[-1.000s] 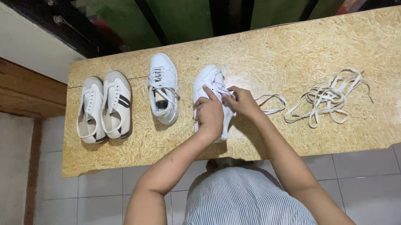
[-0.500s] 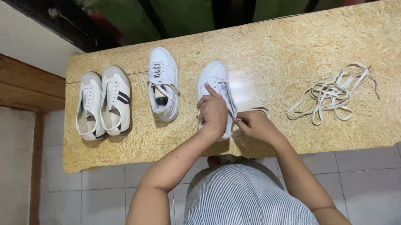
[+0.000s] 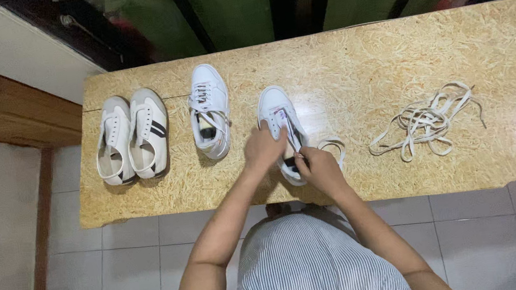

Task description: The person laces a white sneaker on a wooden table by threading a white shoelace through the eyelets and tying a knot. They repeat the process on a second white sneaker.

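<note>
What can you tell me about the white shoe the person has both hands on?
The white shoe is a low sneaker, seemingly smooth leather or synthetic, lying sole down on the chipboard table, toe pointing away from the person. Its tongue area looks open, with a dark inside showing. The left hand rests on its left side, the right hand is at its heel, and a white lace trails off to its right.

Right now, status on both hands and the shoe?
Left hand pressed on the white lace-up sneaker. Right hand pinching its white lace at the heel end. Loose pile of white laces lies apart, nothing blocking.
</note>
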